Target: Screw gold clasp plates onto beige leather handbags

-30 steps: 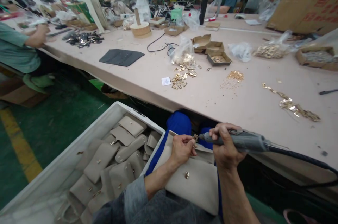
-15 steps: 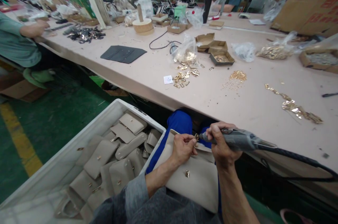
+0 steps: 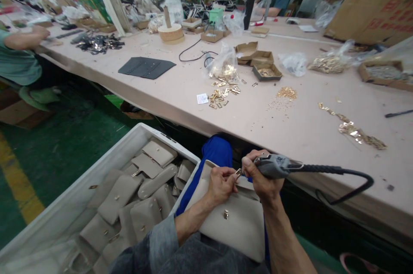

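Observation:
A beige leather bag point(image 3: 235, 226) with a gold clasp lies on my lap, below the table edge. My left hand point(image 3: 222, 184) is closed, pinching the bag's top flap next to a small gold fitting point(image 3: 238, 172). My right hand point(image 3: 260, 178) is wrapped round a grey corded power screwdriver point(image 3: 274, 166), with its tip down at that fitting. The tool's black cable point(image 3: 348, 179) loops off to the right.
A white bin point(image 3: 106, 162) at my left holds several beige bags. The pink table point(image 3: 290, 123) carries heaps of gold hardware point(image 3: 222, 93), small cardboard boxes point(image 3: 266, 71), plastic bags and a dark leather panel point(image 3: 146, 67). Other people sit at the far side and far left.
My right hand has tipped the screwdriver from lying sideways to pointing more steeply down at the fitting, and the cable now loops upward. My left hand keeps its pinch.

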Available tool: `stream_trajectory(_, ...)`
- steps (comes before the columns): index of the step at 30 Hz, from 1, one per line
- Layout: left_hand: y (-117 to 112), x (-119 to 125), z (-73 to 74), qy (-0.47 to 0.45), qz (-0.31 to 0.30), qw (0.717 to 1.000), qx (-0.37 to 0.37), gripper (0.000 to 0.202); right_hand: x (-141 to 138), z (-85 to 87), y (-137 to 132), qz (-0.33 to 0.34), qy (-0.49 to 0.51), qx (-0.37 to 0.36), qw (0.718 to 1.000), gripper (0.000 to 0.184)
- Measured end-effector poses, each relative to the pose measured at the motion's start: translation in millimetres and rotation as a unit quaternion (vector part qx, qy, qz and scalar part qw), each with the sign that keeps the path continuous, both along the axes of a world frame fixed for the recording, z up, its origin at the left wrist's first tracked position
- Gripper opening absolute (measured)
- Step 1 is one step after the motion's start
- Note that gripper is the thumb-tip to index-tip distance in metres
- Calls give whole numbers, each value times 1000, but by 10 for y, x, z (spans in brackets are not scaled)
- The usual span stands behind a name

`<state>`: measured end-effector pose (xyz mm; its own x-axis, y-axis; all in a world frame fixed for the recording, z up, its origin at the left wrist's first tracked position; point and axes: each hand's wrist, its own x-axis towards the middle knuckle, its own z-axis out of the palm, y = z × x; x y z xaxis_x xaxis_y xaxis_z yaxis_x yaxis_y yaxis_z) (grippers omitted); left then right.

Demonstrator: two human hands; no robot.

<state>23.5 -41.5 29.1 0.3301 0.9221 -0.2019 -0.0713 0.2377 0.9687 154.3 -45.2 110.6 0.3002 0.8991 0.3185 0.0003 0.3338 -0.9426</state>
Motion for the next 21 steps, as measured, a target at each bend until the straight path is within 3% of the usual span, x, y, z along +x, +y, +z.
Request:
stream_trajectory(3, 3, -13, 40, 22, -14, 999, 32, 34, 33, 82, -34, 25, -47, -12, 998, 21)
stream_trajectory(5, 13, -12, 52, 35, -17, 998, 42, 37, 80, 189, -53, 95, -57, -1, 994, 22)
stream_trajectory(7, 33, -1, 46, 30, -21, 999, 36, 39, 161, 331, -59, 164, 8, 41, 986, 18)
stream_trajectory(9, 53, 12, 38, 20, -16, 999, 20, 41, 299, 493, -26, 181, 122, 99, 971, 13)
stream_trajectory(11, 62, 20, 39, 20, -5, 1000, 3, 43, 521, 637, 79, 132, 199, 141, 961, 10)
stream_trajectory(14, 55, 16, 29, 18, 2, 1000, -5, 46, 1029, 730, 404, -17, 225, 161, 961, 14)
stream_trajectory(16, 46, 11, -5, 3, 13, 1000, -2, 50, 1448, 699, 697, -119, 244, 155, 950, 22)
stream_trajectory(18, 46, 14, -52, -16, 35, 999, -1, 56, 1872, 625, 998, -225, 291, 146, 918, 30)
stream_trajectory(21, 72, 29, -98, -33, 57, 998, 0, 60, 2389, 492, 1388, -314, 351, 116, 875, 34)
